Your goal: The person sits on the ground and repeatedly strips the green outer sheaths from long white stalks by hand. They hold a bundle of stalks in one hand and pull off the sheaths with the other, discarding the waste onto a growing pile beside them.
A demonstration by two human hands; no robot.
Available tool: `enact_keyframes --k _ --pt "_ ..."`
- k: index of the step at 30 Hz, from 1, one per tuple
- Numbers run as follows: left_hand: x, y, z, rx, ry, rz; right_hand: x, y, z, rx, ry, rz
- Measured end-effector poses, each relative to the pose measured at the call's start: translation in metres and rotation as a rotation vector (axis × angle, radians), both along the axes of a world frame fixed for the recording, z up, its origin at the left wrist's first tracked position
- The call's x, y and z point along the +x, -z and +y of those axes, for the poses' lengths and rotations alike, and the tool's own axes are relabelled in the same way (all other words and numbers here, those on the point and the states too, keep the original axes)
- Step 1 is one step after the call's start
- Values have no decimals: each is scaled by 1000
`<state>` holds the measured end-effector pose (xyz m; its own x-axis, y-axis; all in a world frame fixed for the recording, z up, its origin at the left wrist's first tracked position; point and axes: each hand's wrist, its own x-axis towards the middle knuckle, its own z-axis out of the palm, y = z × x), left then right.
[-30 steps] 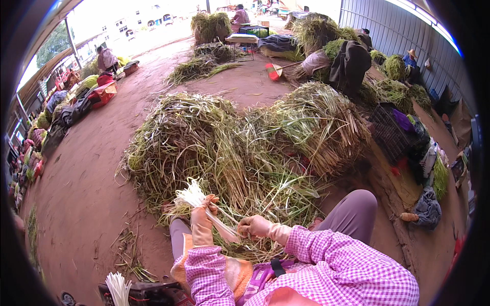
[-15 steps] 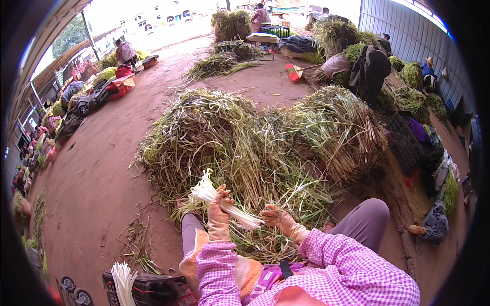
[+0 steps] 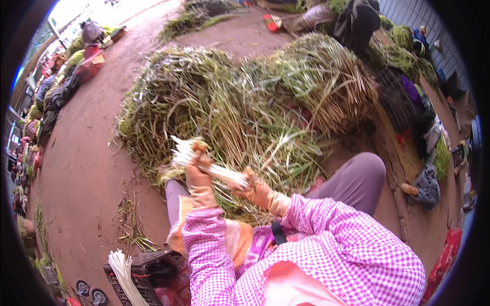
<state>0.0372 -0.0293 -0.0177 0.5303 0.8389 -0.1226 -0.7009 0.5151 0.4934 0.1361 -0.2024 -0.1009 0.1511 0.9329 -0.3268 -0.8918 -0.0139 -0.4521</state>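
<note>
A bundle of white leafless stalks lies slantwise in front of me. My gloved left hand is wrapped around it near its frayed, root-like upper left end. At the lower right end, my gloved right hand has its fingers closed about the stalk tips; motion blurs them slightly. Beyond both hands spreads a large heap of long green and straw-coloured stalks, with loose leaves lying close by my knees. A second bundle of white stalks leans on a dark plastic crate at the lower left.
Loose green scraps lie on the reddish dirt floor to my left. Black crates and a grey-blue cloth bundle stand at the right. Small wheels show at the lower left. Other people sit among piles farther off.
My view has tipped downward, so the far background has slid out at the top. My right hand has come in from beside the bundle's lower right end and closed on it.
</note>
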Motion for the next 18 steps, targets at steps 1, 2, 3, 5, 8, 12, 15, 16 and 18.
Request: enact_keyframes --k 1,2,3,5,8,12,15,16,18 --pt "-6 -7 7 97 -61 -32 10 6 -8 -230 24 -63" --pt "-16 -13 11 175 -160 49 25 13 -18 -362 170 -120" --pt "-23 -18 15 218 -189 31 44 21 -26 -526 322 -140" --pt "-29 -21 18 112 -227 95 81 34 -44 -591 606 -167" --pt "-19 -14 16 -53 1 -125 108 53 -41 -618 484 -279" --pt "0 -3 15 0 209 -237 126 76 3 -907 39 -499" --pt "-4 -4 11 -7 143 -15 139 82 22 -1002 -127 -527" --pt "-7 -6 9 4 138 21 139 79 22 -1030 -110 -605" --pt "-10 -12 7 36 133 99 138 65 12 -897 133 -595"
